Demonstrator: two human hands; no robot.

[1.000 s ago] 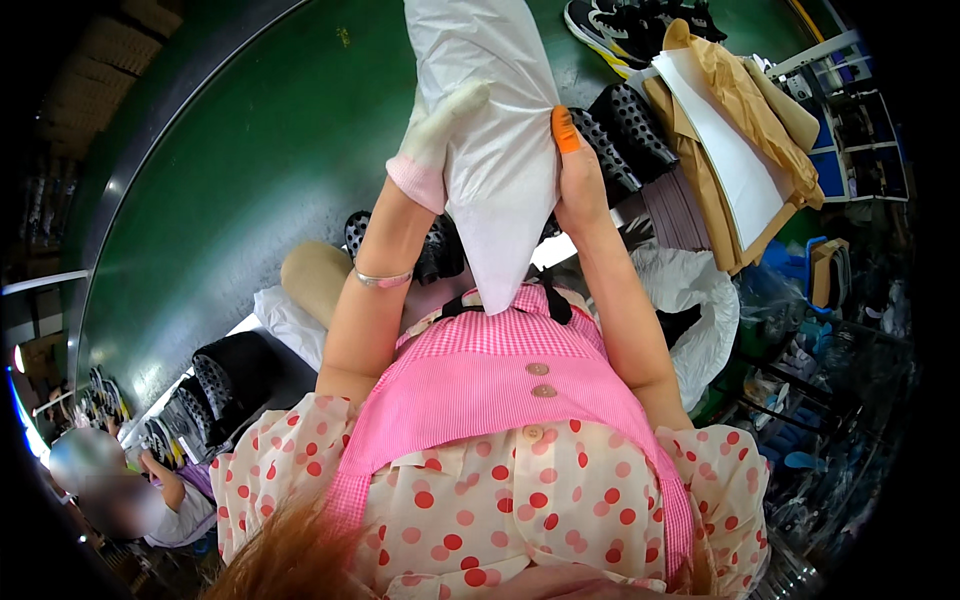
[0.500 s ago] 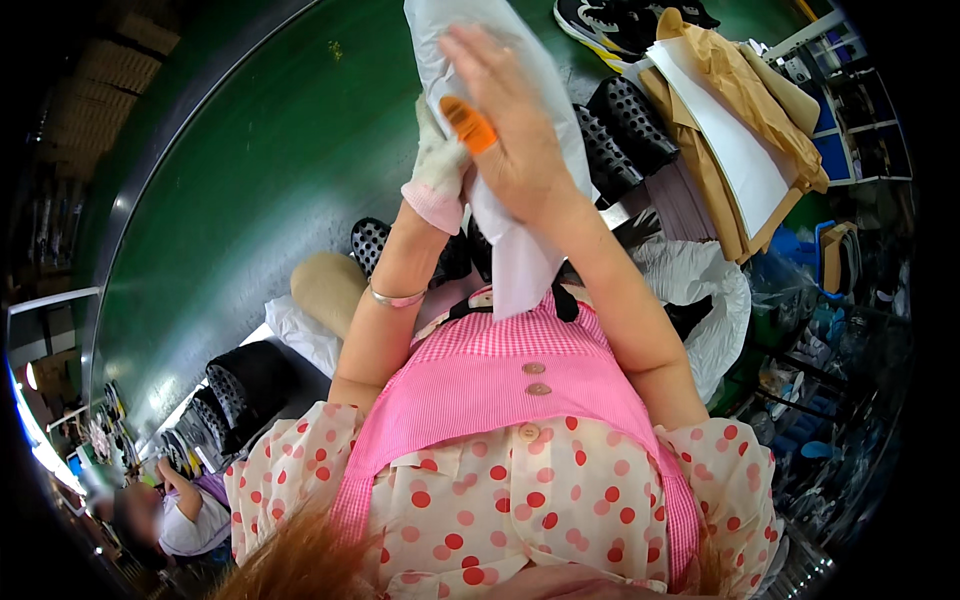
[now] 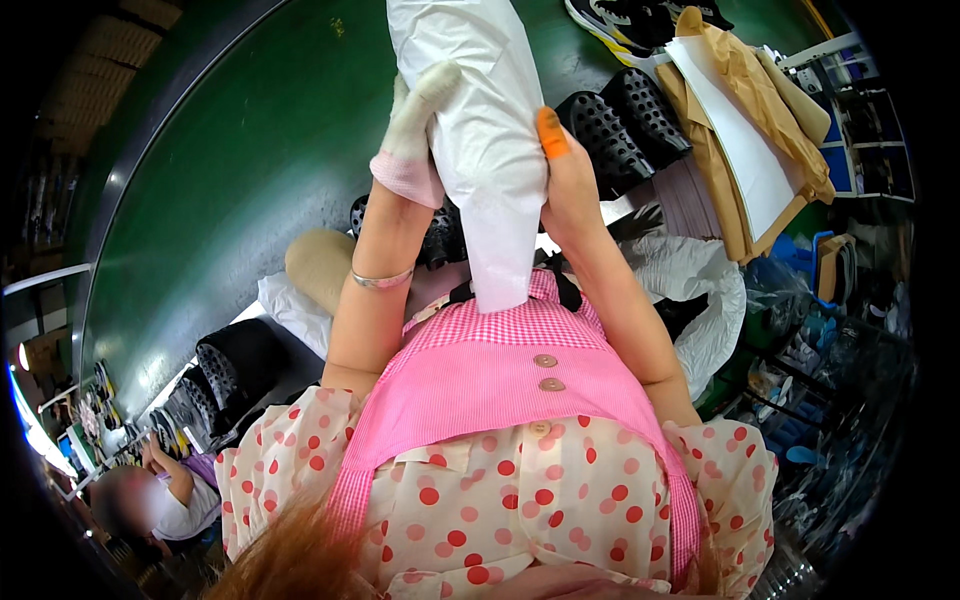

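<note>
Between my hands is a long bundle wrapped in white paper [image 3: 490, 130], its narrow loose end hanging toward my pink apron. What lies inside the wrapping is hidden. My left hand [image 3: 418, 120], in a white glove with a pink cuff, grips the bundle's left side, its thumb on top. My bare right hand [image 3: 572, 190] holds the opposite side; an orange cover [image 3: 550, 135] sits on its thumb, and its other fingers are hidden. Just right of that hand stand black, dotted boot-like pieces [image 3: 605, 140], and similar dotted pieces [image 3: 443, 240] show below my left wrist.
A green tabletop [image 3: 250, 150] spreads to the left. Brown paper with a white sheet [image 3: 735, 140] lies at right, near black sneakers [image 3: 610, 25]. A white plastic bag [image 3: 725, 320] is beside my right forearm. A beige rounded form [image 3: 315, 265] lies left; another person [image 3: 190, 505] is at lower left.
My right hand has moved from the top of the bundle down to its right side. The bundle has turned and shifted slightly left, with my left thumb now over it.
</note>
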